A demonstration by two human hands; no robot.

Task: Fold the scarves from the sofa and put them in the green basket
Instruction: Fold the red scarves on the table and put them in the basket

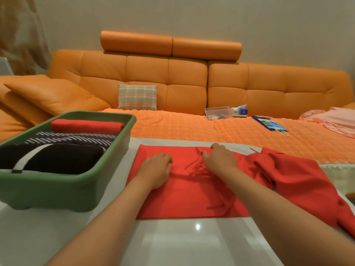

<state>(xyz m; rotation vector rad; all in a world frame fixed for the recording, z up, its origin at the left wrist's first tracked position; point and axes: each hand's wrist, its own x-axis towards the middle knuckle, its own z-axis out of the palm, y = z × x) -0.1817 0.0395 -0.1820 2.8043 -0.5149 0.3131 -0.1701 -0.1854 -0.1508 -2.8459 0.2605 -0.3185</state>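
Red scarf [184, 194] lies flat, long axis running left to right.

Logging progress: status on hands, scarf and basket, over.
Left hand and right hand resting on red scarf, part folded on table. Green basket holds three folded scarves. Nothing between scarf and basket.

Soft matt cloth on a glossy table, beside smooth plastic and leather-like upholstery.

The red scarf [184, 191] is matt woven cloth with a loose stringy fringe; it lies on a white table [172, 242] polished enough to mirror a light. The green basket [57, 191] is smooth, dull-sheened plastic, and the folded scarves [73, 139] in it are soft matt fabric. The sofa [146, 73] looks like smooth orange leather with a faint sheen, and its seat cover [172, 125] is a bumpy, knit-like textile. The plaid cushion [137, 96] is woven cloth, the small box [217, 112] clear plastic, and the blue bag [269, 124] glossy paper.
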